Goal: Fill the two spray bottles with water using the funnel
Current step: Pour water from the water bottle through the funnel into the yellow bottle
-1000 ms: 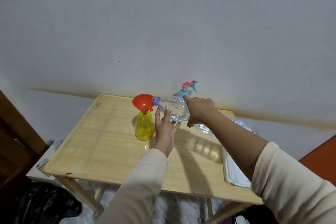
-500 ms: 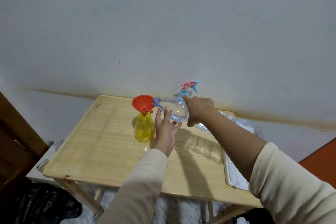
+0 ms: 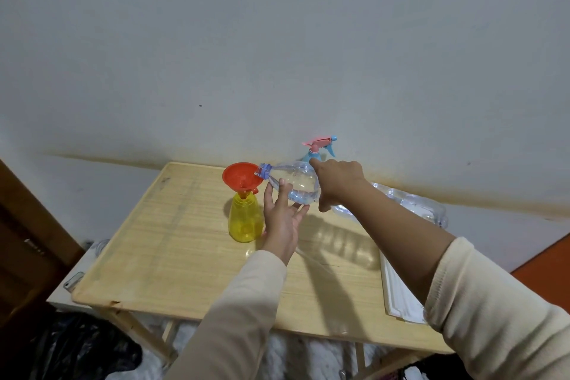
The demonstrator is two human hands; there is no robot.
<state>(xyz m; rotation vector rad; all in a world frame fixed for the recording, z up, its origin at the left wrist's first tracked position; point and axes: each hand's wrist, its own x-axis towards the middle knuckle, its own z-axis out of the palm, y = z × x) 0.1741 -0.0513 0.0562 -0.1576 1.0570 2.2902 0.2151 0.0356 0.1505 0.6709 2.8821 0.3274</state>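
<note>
One water bottle [image 3: 293, 187]: right hand [image 3: 337, 180] grips it, left hand [image 3: 282, 224] props it flat-fingered. Funnel [image 3: 239, 177] at its nine o'clock.

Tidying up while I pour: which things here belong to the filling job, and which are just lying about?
Job: yellow spray bottle, red funnel, water bottle, blue spray bottle, right hand, left hand.
Lying about: crumpled clear plastic, white tray, black bag.
</note>
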